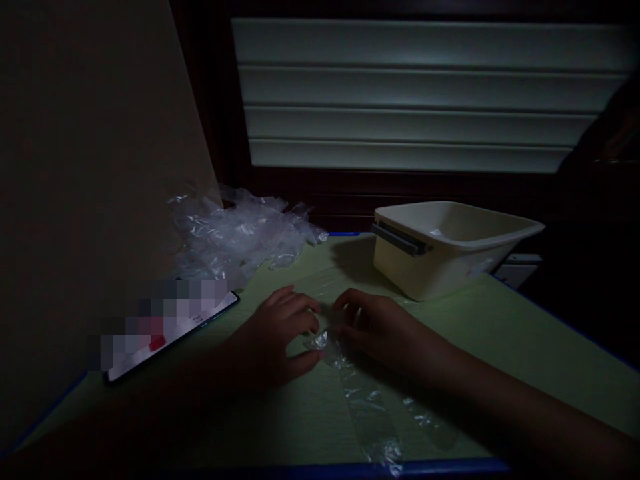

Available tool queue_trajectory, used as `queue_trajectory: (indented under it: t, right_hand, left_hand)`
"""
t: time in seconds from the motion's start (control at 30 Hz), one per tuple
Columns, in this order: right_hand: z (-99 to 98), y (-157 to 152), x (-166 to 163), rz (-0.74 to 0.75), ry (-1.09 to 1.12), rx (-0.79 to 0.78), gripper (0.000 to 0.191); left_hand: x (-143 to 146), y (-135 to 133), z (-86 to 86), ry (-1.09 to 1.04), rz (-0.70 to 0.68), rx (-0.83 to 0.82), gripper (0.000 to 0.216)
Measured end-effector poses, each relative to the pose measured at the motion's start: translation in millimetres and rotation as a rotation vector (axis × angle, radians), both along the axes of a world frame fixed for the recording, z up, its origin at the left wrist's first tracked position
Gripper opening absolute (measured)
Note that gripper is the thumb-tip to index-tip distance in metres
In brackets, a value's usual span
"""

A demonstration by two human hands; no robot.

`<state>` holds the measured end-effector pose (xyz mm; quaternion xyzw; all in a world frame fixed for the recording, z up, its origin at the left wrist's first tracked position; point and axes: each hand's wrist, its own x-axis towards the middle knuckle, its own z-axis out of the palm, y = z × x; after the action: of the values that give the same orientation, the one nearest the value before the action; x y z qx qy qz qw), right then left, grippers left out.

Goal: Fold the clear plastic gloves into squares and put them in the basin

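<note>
A thin clear plastic piece (367, 413) lies on the green table top (500, 340) and runs from my hands toward the near edge. My left hand (277, 337) rests on the table with its fingers curled, pinching the plastic's upper end. My right hand (377, 327) meets it from the right, its fingers bent onto the same end of the plastic. The room is dim, so the fingertips are hard to make out.
A heap of crumpled clear plastic (235, 230) lies at the back left. A phone (173, 330) with a lit screen lies left of my hands. A cream plastic tub (445, 243) stands at the back right. A wall is at the left, window blinds behind.
</note>
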<state>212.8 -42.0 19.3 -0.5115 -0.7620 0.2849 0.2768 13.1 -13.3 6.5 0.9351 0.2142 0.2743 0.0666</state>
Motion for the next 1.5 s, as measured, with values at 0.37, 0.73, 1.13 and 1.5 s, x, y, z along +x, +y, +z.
queue_trajectory:
  t: [0.37, 0.73, 1.13, 1.5]
  right_hand:
    - [5.9, -11, -6, -0.069, -0.55, 0.245, 0.014]
    - [14.3, -8, 5, -0.074, -1.031, 0.18, 0.018]
    - [20.9, -11, 1, -0.065, -0.834, 0.204, 0.021]
    - [16.5, -11, 7, -0.036, -0.861, 0.228, 0.015]
  left_hand:
    - [5, -15, 3.1, 0.176, -0.157, 0.245, 0.017]
    - [2, -10, 3.2, 0.131, -0.154, 0.127, 0.018]
    - [2, -8, 1.6, 0.097, -0.145, 0.055, 0.014]
    - [4, -10, 4.8, 0.107, -0.163, 0.016, 0.01]
